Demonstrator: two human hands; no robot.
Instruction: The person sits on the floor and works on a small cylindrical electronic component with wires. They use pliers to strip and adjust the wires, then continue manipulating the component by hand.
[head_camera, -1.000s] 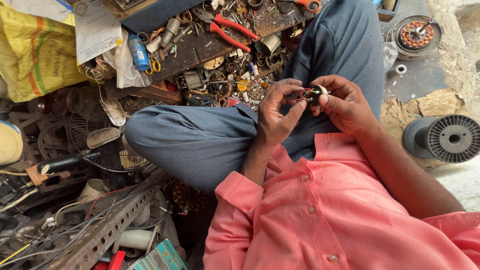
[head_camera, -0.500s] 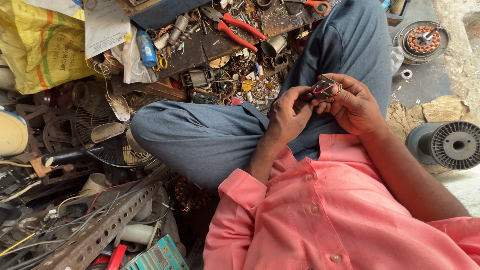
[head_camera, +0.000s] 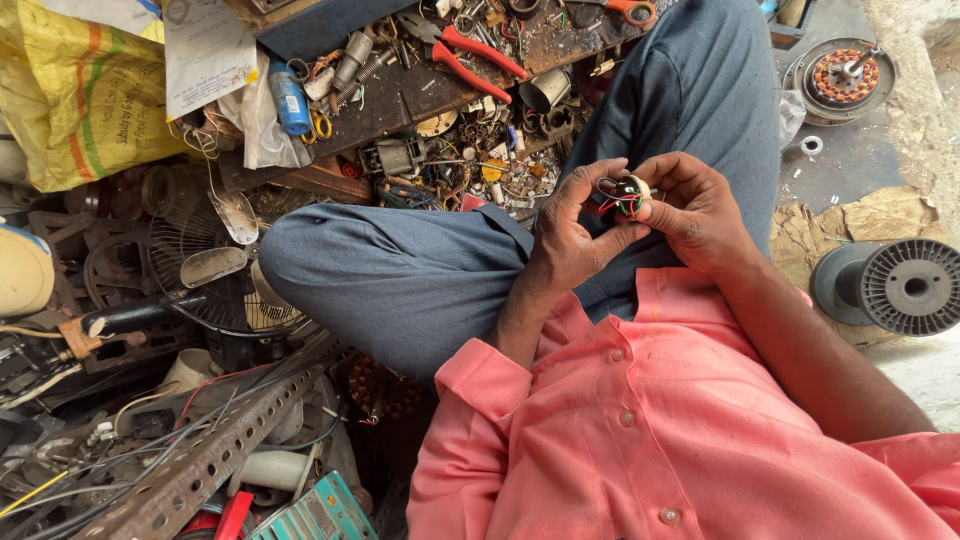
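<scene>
Both hands are meeting over the raised knee in grey trousers (head_camera: 700, 90), pinching one small round part (head_camera: 628, 192) with red, green and black wires between them. Left hand (head_camera: 575, 235) is closing thumb and fingers narrowly on the part's left side; right hand (head_camera: 695, 210) is gripping its right side with fingertips curled tight. The part is sitting just below that knee, above the pink shirt (head_camera: 650, 420). Left of the knee, red-handled pliers (head_camera: 478, 52) are lying on a cluttered board. Right of the knee, a wire spool (head_camera: 905, 287) is lying on its side; a fan guard (head_camera: 210, 290) is lying far left.
</scene>
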